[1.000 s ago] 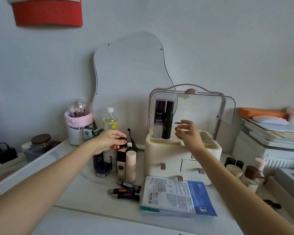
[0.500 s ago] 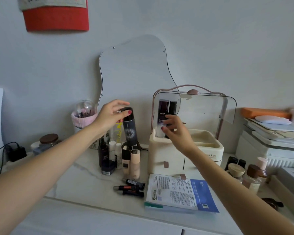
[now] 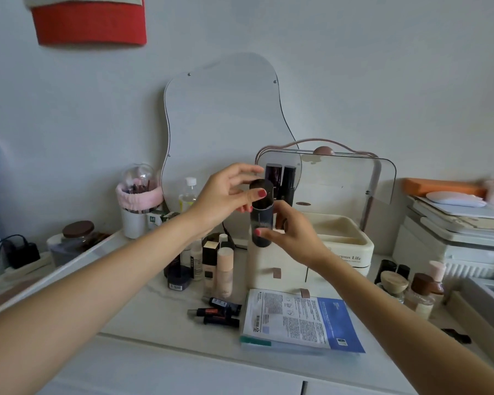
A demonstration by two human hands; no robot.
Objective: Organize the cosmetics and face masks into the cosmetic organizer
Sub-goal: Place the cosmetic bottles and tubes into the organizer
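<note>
Both hands had brought the bottle (image 3: 261, 216) rightward before the organizer (image 3: 345, 246): left hand (image 3: 223, 196) pinched its cap, right hand (image 3: 294, 235) gripped its base. Fingers hid its label; two bottles (image 3: 280, 181) stood behind them.

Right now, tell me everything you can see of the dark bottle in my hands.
The dark bottle is a tall, glossy cylinder with a dark cap and faint pale print mid-body. It is held upright in the air before the cream organizer. The left hand pinches its cap; the right hand steadies its lower body.
</note>
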